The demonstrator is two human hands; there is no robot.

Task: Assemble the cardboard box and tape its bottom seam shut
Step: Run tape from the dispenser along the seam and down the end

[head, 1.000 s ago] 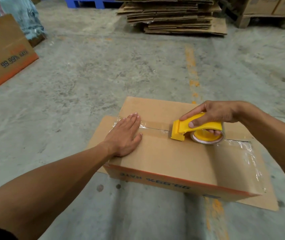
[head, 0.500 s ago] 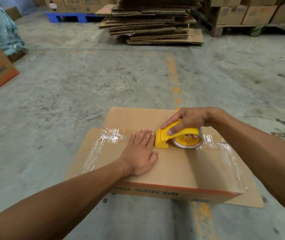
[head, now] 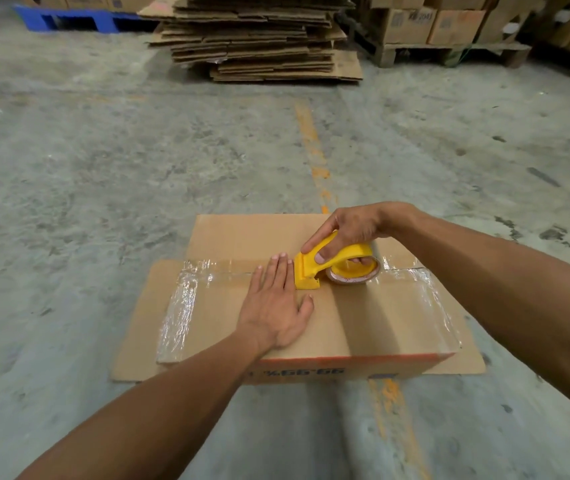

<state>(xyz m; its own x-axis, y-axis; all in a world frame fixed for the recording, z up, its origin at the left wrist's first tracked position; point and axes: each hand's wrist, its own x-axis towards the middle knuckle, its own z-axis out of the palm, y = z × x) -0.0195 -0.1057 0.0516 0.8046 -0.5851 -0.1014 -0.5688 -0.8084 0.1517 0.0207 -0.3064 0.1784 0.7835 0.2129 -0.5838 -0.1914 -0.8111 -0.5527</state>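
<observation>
On a concrete warehouse floor, a person's left hand is pressing flat on the cardboard box while the right hand is gripping a yellow tape dispenser on its crosswise centre seam, just right of the left fingertips.

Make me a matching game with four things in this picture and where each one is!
Things:
1. yellow plastic tape dispenser
2. left hand
3. stack of flattened cardboard sheets
4. blue plastic pallet

Places:
A. far left, at the back
B. gripped in the right hand
C. flat on top of the brown cardboard box
D. on the floor straight ahead, far off

Pairs: 1-B, 2-C, 3-D, 4-A
</observation>
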